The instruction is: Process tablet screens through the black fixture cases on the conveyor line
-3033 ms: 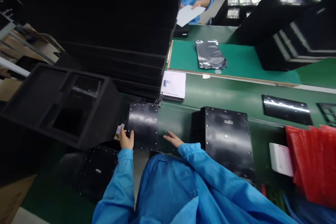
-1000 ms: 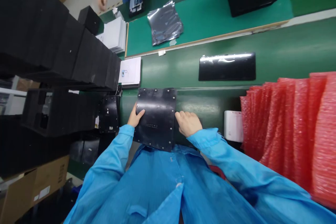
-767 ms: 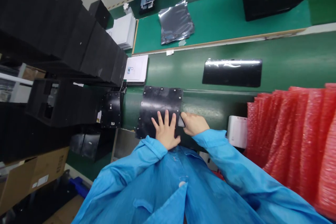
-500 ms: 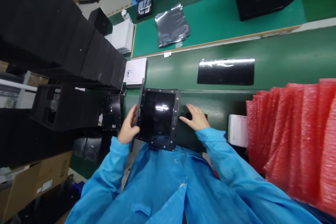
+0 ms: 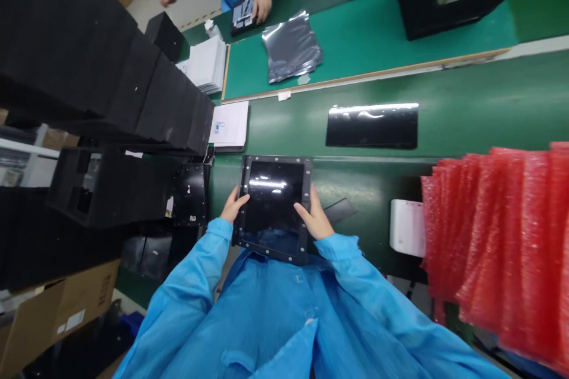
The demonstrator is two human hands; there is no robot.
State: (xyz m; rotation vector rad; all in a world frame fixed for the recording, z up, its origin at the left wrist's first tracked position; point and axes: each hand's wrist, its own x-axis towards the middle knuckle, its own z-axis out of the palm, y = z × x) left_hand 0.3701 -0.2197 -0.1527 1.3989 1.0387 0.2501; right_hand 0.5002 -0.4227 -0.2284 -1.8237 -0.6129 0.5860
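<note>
Far left, black foam blocks [image 5: 89,53] stand stacked, a black foam tray [image 5: 84,189] below them, its cutouts too dark to see into. Next comes a riveted black panel [image 5: 189,186], just beside your left hand [image 5: 233,206]. That hand's fingers sit spread on the left edge of a black bolted frame [image 5: 271,207], glossy face up on the green table [image 5: 368,180] right in front of you. Your right hand [image 5: 315,219] has its fingers spread on the frame's right edge; can't tell how firm either grip is. No bag is on the frame. Further right: a thin dark strip [image 5: 340,210], a glossy black plate [image 5: 371,126], a white box [image 5: 406,228], and red bubble bags [image 5: 502,249] standing in a row.
</note>
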